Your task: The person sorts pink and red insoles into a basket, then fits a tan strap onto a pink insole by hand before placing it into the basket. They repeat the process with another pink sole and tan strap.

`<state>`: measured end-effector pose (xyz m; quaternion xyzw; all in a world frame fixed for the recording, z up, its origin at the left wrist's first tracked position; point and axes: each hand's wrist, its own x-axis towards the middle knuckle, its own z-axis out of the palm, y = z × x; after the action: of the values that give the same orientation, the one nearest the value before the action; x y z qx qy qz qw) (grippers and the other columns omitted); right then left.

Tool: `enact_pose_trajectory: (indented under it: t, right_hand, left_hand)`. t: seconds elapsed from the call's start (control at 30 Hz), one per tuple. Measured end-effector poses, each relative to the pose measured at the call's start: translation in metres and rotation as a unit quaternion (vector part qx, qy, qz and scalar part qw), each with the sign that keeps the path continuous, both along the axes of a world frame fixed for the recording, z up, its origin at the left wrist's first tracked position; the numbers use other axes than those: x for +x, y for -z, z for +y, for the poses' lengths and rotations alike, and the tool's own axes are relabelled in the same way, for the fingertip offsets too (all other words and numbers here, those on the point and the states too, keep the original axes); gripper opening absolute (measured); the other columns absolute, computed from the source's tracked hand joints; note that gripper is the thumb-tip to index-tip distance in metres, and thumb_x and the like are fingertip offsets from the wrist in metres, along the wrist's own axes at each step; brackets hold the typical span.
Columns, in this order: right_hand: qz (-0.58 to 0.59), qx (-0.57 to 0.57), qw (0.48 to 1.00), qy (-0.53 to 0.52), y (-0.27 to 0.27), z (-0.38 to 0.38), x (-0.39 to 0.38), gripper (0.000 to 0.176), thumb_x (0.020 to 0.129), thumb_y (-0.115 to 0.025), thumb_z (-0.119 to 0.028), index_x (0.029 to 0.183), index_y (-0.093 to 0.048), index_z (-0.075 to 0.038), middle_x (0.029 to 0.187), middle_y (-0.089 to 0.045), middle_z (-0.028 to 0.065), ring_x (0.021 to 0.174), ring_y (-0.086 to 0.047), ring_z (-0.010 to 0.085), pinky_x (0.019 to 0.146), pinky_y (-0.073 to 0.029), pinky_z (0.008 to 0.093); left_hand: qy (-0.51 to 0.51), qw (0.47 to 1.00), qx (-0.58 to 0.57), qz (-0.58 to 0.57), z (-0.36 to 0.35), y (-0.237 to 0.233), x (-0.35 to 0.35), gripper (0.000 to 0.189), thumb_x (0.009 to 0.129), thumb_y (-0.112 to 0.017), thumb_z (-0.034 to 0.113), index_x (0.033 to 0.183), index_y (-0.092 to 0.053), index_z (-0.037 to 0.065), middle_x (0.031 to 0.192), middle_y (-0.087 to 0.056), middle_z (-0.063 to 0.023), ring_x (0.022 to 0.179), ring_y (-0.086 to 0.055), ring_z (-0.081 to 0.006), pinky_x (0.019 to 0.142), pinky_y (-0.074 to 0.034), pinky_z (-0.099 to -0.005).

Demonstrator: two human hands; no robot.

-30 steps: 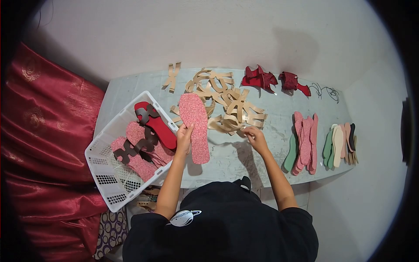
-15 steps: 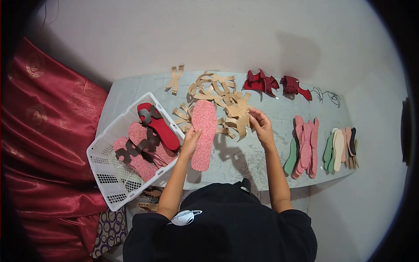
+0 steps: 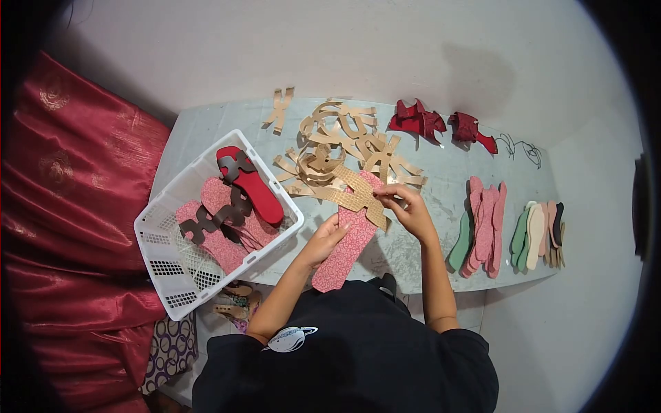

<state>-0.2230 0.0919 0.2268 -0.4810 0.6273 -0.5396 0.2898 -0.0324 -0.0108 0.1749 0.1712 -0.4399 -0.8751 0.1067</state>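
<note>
My left hand [image 3: 326, 241] grips a pink patterned insole [image 3: 346, 256] by its edge, tilted over the front of the table. Across the insole's upper part lies a tan woven sandal strap [image 3: 357, 195], pinched at its right side by the fingers of my right hand [image 3: 407, 210]. Just beyond is a pile of tan straps [image 3: 337, 131], partly hidden behind the strap and insole. One separate tan strap [image 3: 279, 110] lies at the pile's back left.
A white plastic basket [image 3: 148, 251] with red and pink sandals stands left. Red sandals [image 3: 416, 124] and dark cord [image 3: 520, 150] are at the back. Pink insoles [image 3: 485, 227] and green, cream and black ones [image 3: 533, 237] lie right. A red curtain [image 3: 82, 220] hangs left.
The insole has turned to slant right, and the tan strap has come left and down onto it. Both hands are closer together.
</note>
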Motion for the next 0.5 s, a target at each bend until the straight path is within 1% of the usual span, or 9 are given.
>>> enact_pose_trajectory:
  t: [0.03, 0.1, 0.13, 0.2, 0.23, 0.3, 0.37, 0.43, 0.5]
  right_hand:
    - [-0.001, 0.001, 1.000, -0.001, 0.001, 0.002, -0.002, 0.019, 0.081, -0.055, 0.000, 0.099, -0.061, -0.003, 0.096, -0.062, 0.0078, 0.096, -0.057, 0.0169, 0.079, -0.046, 0.0290]
    - [0.225, -0.015, 0.974, -0.030, 0.001, 0.006, -0.007, 0.023, 0.076, -0.059, 0.001, 0.098, -0.062, -0.004, 0.094, -0.061, 0.0103, 0.094, -0.057, 0.0214, 0.076, -0.046, 0.0305]
    - [0.225, -0.015, 0.974, -0.031, -0.001, 0.007, -0.005, 0.023, 0.076, -0.059, 0.001, 0.098, -0.062, -0.004, 0.094, -0.061, 0.0103, 0.094, -0.057, 0.0214, 0.076, -0.046, 0.0305]
    - [0.274, -0.063, 0.960, -0.008, -0.008, 0.009, -0.001, 0.024, 0.072, -0.062, 0.001, 0.095, -0.062, -0.005, 0.094, -0.059, 0.0110, 0.088, -0.056, 0.0252, 0.075, -0.045, 0.0329]
    - [0.274, -0.063, 0.960, -0.008, -0.009, 0.010, 0.002, 0.024, 0.072, -0.062, 0.001, 0.095, -0.062, -0.005, 0.094, -0.059, 0.0110, 0.088, -0.056, 0.0252, 0.075, -0.045, 0.0329]
    - [0.172, -0.043, 0.982, 0.069, -0.009, 0.013, 0.010, 0.022, 0.073, -0.063, 0.000, 0.094, -0.062, -0.005, 0.096, -0.057, 0.0097, 0.086, -0.056, 0.0251, 0.078, -0.044, 0.0339]
    - [0.166, -0.053, 0.980, 0.094, -0.008, 0.015, 0.016, 0.022, 0.072, -0.064, -0.001, 0.094, -0.062, -0.005, 0.097, -0.056, 0.0099, 0.088, -0.055, 0.0254, 0.079, -0.043, 0.0341]
    - [0.160, -0.065, 0.978, 0.119, -0.005, 0.017, 0.021, 0.023, 0.072, -0.065, -0.002, 0.094, -0.062, -0.005, 0.098, -0.055, 0.0101, 0.091, -0.055, 0.0257, 0.081, -0.042, 0.0343]
    - [0.232, -0.123, 0.947, 0.185, 0.002, 0.019, 0.024, 0.024, 0.072, -0.066, -0.003, 0.096, -0.062, -0.004, 0.101, -0.054, 0.0114, 0.096, -0.053, 0.0262, 0.083, -0.042, 0.0337]
  left_hand:
    - [0.007, 1.000, -0.014, 0.007, 0.001, -0.001, 0.000, 0.031, 0.094, -0.043, 0.014, 0.122, -0.042, 0.001, 0.113, -0.054, -0.0074, 0.097, -0.055, -0.0106, 0.083, -0.045, -0.0256]
    - [0.014, 0.999, -0.026, 0.014, 0.005, -0.003, 0.000, 0.031, 0.094, -0.043, 0.014, 0.122, -0.042, 0.001, 0.112, -0.055, -0.0073, 0.096, -0.055, -0.0104, 0.082, -0.045, -0.0249]
    - [0.011, 1.000, -0.020, 0.013, 0.008, -0.005, 0.000, 0.031, 0.093, -0.044, 0.014, 0.121, -0.043, 0.000, 0.111, -0.056, -0.0077, 0.095, -0.056, -0.0107, 0.082, -0.046, -0.0250]
    - [0.007, 1.000, -0.013, 0.011, 0.010, -0.008, 0.001, 0.031, 0.093, -0.045, 0.014, 0.120, -0.044, -0.001, 0.110, -0.057, -0.0081, 0.093, -0.057, -0.0109, 0.081, -0.046, -0.0251]
    - [-0.008, 1.000, -0.008, -0.005, 0.010, -0.010, 0.001, 0.030, 0.092, -0.046, 0.014, 0.117, -0.045, -0.002, 0.108, -0.057, -0.0083, 0.092, -0.057, -0.0107, 0.081, -0.046, -0.0247]
    - [-0.020, 1.000, -0.002, -0.022, 0.011, -0.013, 0.000, 0.029, 0.092, -0.048, 0.014, 0.115, -0.047, -0.003, 0.107, -0.058, -0.0084, 0.091, -0.057, -0.0104, 0.080, -0.046, -0.0243]
    - [-0.057, 0.997, -0.017, -0.041, 0.011, -0.015, -0.001, 0.026, 0.091, -0.051, 0.013, 0.110, -0.049, -0.004, 0.105, -0.058, -0.0089, 0.090, -0.057, -0.0107, 0.080, -0.046, -0.0243]
    - [-0.065, 0.997, -0.008, -0.035, 0.012, -0.021, -0.001, 0.025, 0.090, -0.052, 0.013, 0.108, -0.049, -0.004, 0.104, -0.059, -0.0092, 0.090, -0.057, -0.0108, 0.080, -0.046, -0.0244]
    - [-0.075, 0.997, -0.001, -0.028, 0.012, -0.022, -0.001, 0.024, 0.089, -0.053, 0.013, 0.107, -0.050, -0.004, 0.104, -0.059, -0.0094, 0.090, -0.057, -0.0109, 0.079, -0.046, -0.0246]
